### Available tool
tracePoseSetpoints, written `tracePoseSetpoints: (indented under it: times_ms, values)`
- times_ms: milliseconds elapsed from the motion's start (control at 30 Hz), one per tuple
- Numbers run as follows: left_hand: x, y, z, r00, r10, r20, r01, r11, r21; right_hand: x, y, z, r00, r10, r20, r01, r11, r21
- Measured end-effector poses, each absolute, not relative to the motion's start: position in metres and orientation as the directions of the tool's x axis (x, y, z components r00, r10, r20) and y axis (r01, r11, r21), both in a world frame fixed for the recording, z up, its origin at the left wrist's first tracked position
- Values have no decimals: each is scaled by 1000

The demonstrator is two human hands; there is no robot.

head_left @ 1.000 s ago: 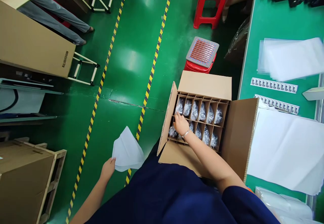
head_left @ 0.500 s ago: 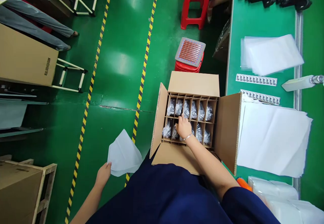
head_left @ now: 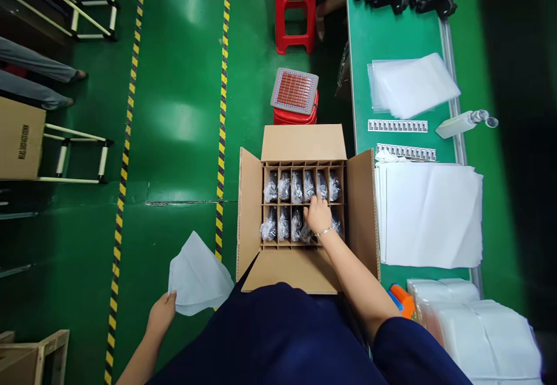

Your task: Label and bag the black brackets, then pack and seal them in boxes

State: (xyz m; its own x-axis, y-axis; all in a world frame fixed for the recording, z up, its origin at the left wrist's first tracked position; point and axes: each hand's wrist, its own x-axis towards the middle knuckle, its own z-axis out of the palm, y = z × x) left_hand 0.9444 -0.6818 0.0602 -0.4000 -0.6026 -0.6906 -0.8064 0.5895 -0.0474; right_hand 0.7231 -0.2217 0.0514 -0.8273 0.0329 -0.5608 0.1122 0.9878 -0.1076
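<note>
Pinching a thin, matte white sheet (head_left: pixel 200 278) by its edge in the left hand (head_left: pixel 162 313), above glossy green floor (head_left: pixel 174 141). Reaching with the bent right hand (head_left: pixel 318 215) into an open corrugated cardboard box (head_left: pixel 291 143) at centre; cannot tell whether gripping anything. Packed inside, in 2 rows of rectangular compartments (head_left: pixel 282 204), with crinkled clear-plastic bundles (head_left: pixel 284 188). Flanked at right by a smooth green surface (head_left: pixel 391 34) bearing flat, stacked white papers (head_left: pixel 435 217).

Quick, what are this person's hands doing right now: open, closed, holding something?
Left hand: closed on the edge of a thin white sheet.
Right hand: over the partitioned cardboard box; whether it grips anything cannot be told.
</note>
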Motion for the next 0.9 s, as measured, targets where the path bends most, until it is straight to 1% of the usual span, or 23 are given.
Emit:
tracePoseSetpoints:
  times_ms: [100, 300, 367, 400, 500, 567, 633, 700, 800, 900]
  values:
    - [939, -681, 60, -396, -594, -700, -800, 598, -55, 723, -211, 53, -807, 124, -578, 187, 981, -51]
    - [931, -678, 60, -426, -567, -705, -760, 648, -62, 713, -186, 60, -770, 194, -608, 235, 972, 12]
    - [930, -677, 61, -429, -558, -711, -751, 658, -63, 715, -186, 67, -742, 160, -651, 207, 978, 5]
    - [929, -677, 62, -426, -558, -712, -751, 657, -65, 720, -189, 72, -727, 115, -677, 174, 985, -19]
    - [929, -674, 64, -415, -575, -705, -766, 639, -70, 748, -201, 91, -664, -75, -744, 38, 990, -134]
    - [931, -673, 66, -413, -583, -699, -775, 629, -67, 773, -204, 103, -611, -158, -776, -29, 984, -178]
    - [934, -672, 66, -415, -586, -695, -776, 627, -65, 794, -198, 110, -558, -164, -813, -59, 986, -159]
    - [939, -672, 65, -414, -588, -694, -774, 629, -72, 809, -185, 110, -502, -123, -856, -65, 992, -105]
    - [945, -671, 64, -423, -573, -702, -765, 641, -63, 819, -167, 100, -419, -56, -906, -67, 997, -30]
    - [949, -669, 65, -446, -549, -707, -750, 660, -39, 820, -160, 86, -384, -18, -923, -72, 997, 10]
